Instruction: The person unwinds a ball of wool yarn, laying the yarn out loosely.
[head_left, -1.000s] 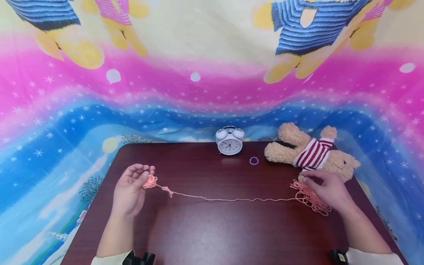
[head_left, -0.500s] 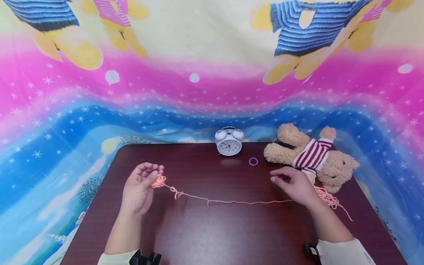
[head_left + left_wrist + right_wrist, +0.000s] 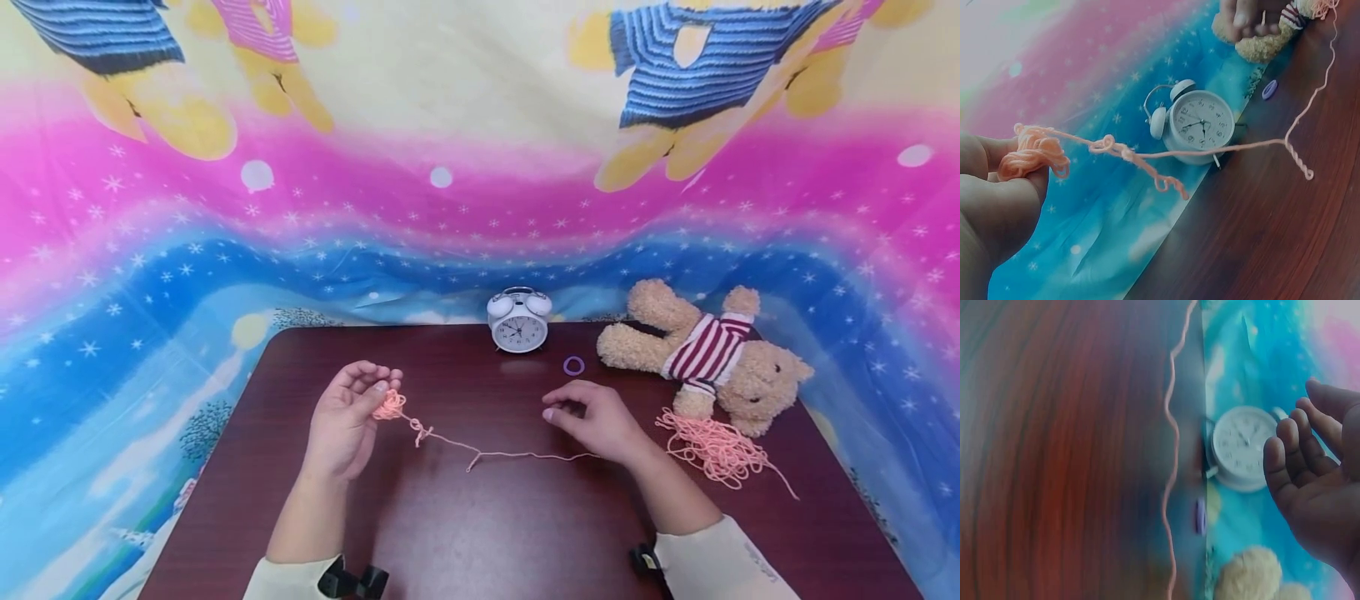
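My left hand (image 3: pixel 341 425) pinches a small wound bundle of peach yarn (image 3: pixel 390 405) between thumb and fingers, above the left of the table. From the bundle a strand with knots and a twisted loop (image 3: pixel 1300 162) runs to the right. My right hand (image 3: pixel 600 421) hovers over the middle of the table, near the strand, its fingers loosely bent. In the right wrist view its fingers (image 3: pixel 1300 447) hold nothing, and the yarn strand (image 3: pixel 1172 431) passes apart from them. A loose tangled pile of yarn (image 3: pixel 716 450) lies on the right side, beside the teddy bear.
A teddy bear (image 3: pixel 768 383) in a striped shirt lies at the back right of the dark wooden table (image 3: pixel 480 533). A white alarm clock (image 3: pixel 519 329) stands at the back edge, with a purple ring (image 3: pixel 573 366) near it. A printed curtain (image 3: pixel 420 267) hangs behind.
My right hand has moved left, away from the yarn pile, towards the middle. My left hand, still pinching the yarn bundle, has shifted right. The strand between has slackened, and its twisted loop hangs lower.
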`<control>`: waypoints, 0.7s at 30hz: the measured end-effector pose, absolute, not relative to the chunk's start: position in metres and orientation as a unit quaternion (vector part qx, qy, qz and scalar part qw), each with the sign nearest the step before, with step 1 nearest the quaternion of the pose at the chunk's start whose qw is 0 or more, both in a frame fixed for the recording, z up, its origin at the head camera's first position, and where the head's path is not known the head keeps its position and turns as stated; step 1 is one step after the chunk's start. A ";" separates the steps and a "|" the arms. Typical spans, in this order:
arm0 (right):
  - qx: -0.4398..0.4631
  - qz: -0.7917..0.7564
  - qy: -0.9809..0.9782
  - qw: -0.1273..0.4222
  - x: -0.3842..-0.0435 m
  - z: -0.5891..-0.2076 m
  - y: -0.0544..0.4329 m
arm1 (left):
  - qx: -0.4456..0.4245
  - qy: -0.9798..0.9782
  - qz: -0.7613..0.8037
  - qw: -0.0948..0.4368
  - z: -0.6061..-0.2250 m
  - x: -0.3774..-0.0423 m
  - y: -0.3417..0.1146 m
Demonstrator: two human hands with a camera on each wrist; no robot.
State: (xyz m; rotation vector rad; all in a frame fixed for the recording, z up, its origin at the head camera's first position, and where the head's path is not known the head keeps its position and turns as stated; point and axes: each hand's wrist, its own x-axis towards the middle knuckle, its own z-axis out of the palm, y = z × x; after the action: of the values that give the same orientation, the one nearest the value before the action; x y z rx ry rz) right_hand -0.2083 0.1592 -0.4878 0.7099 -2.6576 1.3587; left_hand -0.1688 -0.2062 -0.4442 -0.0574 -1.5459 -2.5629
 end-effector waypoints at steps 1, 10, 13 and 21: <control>0.235 0.446 -0.863 0.031 -0.208 -0.488 0.153 | -0.020 -0.513 -0.855 0.073 -0.444 -0.169 -0.204; 0.261 0.462 -0.848 -0.015 -0.201 -0.490 0.112 | -0.027 -0.504 -0.861 0.060 -0.443 -0.168 -0.189; 0.271 0.459 -0.846 -0.024 -0.199 -0.490 0.101 | -0.027 -0.498 -0.865 0.059 -0.442 -0.168 -0.185; 0.300 0.453 -0.839 -0.042 -0.196 -0.496 0.077 | -0.032 -0.492 -0.868 0.050 -0.440 -0.168 -0.173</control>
State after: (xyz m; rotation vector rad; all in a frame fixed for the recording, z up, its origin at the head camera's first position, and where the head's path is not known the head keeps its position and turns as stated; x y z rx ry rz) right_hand -0.1964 0.0765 -0.4959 0.9676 -2.7073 1.4617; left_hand -0.1683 -0.1726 -0.4405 -0.0959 -1.4987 -2.6447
